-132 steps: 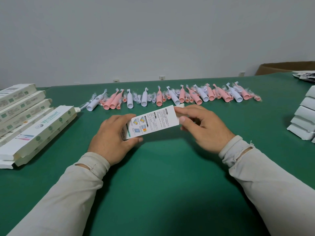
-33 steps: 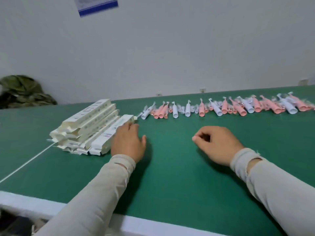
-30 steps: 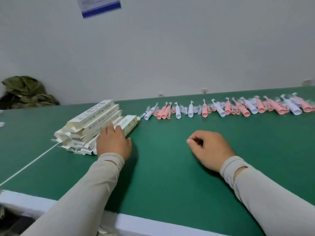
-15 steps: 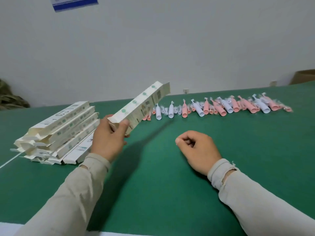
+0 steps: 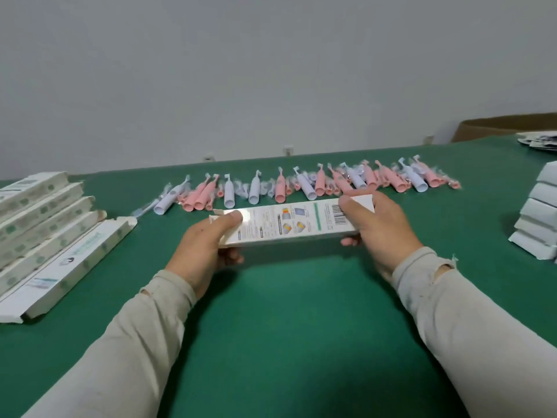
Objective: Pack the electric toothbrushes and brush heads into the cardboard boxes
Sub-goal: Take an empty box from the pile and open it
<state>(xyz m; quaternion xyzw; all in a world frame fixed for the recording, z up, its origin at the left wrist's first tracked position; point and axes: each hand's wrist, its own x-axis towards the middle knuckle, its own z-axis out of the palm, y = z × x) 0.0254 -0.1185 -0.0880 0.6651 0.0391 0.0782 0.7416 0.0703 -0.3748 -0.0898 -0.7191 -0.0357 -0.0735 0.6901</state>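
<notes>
A long, narrow cardboard box (image 5: pixel 289 224) is held level above the green table (image 5: pixel 301 327), its length running left to right. Its upper face is white, glossy card printed with small text, coloured squares and a barcode near the right end. A flap stands open at each end.

The left hand (image 5: pixel 205 245) grips the left end: thumb on the top face, fingers curled beneath. The right hand (image 5: pixel 382 230) grips the right end the same way, thumb over the barcode area, fingertips visible under the lower edge. Both sleeves are pale knit fabric.

Beyond the box, a row of toothbrushes (image 5: pixel 301 185) lies across the felt-like table surface. The handles are smooth, tapered cylinders in pink and white, with small clear-wrapped brush heads among them.

At the left edge, a stack of boxes (image 5: pixel 45 224) of the same flat rectangular shape lies overlapped in steps, with end flaps open. At the right edge sits a second stack of white boxes (image 5: pixel 539 212), plain-faced.
</notes>
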